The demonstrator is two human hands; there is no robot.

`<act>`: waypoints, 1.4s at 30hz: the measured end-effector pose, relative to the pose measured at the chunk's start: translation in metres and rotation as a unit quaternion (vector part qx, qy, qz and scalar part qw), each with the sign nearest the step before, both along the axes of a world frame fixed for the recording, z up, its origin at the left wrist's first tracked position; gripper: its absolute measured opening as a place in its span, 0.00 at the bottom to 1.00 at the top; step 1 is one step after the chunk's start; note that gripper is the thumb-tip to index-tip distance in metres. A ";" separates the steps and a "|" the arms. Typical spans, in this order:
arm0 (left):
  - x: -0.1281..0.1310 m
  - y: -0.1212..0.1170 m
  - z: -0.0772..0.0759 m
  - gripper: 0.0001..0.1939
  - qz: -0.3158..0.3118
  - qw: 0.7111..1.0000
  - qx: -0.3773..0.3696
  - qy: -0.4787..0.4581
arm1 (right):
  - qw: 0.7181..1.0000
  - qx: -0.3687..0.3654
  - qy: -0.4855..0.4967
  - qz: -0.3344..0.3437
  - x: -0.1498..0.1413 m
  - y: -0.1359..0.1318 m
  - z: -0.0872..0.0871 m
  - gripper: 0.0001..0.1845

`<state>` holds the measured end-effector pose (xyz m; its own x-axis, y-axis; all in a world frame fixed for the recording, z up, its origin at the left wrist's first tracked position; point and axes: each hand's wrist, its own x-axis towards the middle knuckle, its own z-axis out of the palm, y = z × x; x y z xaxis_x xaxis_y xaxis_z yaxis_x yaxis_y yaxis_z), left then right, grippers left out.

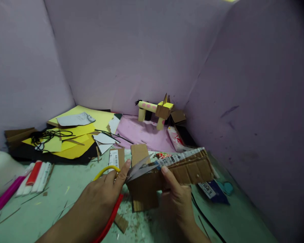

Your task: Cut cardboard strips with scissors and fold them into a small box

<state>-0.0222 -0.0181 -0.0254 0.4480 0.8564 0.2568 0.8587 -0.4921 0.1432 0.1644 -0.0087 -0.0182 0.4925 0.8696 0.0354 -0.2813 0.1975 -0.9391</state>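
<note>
My left hand [102,192] is closed on a pair of scissors [138,171] with one yellow and one red handle. The metal blades are parted and lie across the left end of a strip of brown cardboard [191,170]. White printed tape runs along the strip's upper edge. Gripping that cardboard from below is my right hand [176,195], its thumb pressed on the front face near the blade tips; the other fingers are mostly hidden behind it. Another brown cardboard piece [144,199] shows underneath, close to the scissors.
A spotted toy animal [152,108] of paper and cardboard stands on pink paper [144,136] at the back. Yellow sheets [78,141] and black string [48,135] are piled left. Markers [38,177] lie near a white container [2,172]. Pale walls enclose the table.
</note>
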 end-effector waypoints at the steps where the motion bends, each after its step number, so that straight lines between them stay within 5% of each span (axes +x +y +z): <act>1: 0.000 0.001 0.000 0.38 0.000 1.000 0.002 0.012 | 1.000 -0.001 -0.001 -0.003 0.000 0.000 0.000 0.13; 12: 0.000 0.002 0.005 0.39 0.022 0.994 0.033 0.103 | 0.996 0.016 -0.089 -0.018 0.003 -0.002 0.000 0.07; 25: 0.004 0.003 0.011 0.41 0.030 0.985 0.101 0.139 | 0.997 0.028 -0.073 -0.008 0.000 -0.003 0.010 0.06; 35: 0.010 0.002 0.015 0.40 -0.004 0.993 0.074 0.089 | 0.998 -0.009 0.003 0.061 -0.005 -0.005 -0.011 0.26; 42: 0.008 -0.001 0.018 0.37 -0.018 0.996 0.045 0.078 | 0.997 0.008 -0.009 0.075 -0.002 -0.005 -0.007 0.27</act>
<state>-0.0138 -0.0194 -0.0073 0.5186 0.8159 0.2555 0.8485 -0.5279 -0.0366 0.1624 -0.0133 -0.0248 0.3552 0.9330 0.0576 -0.2922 0.1693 -0.9412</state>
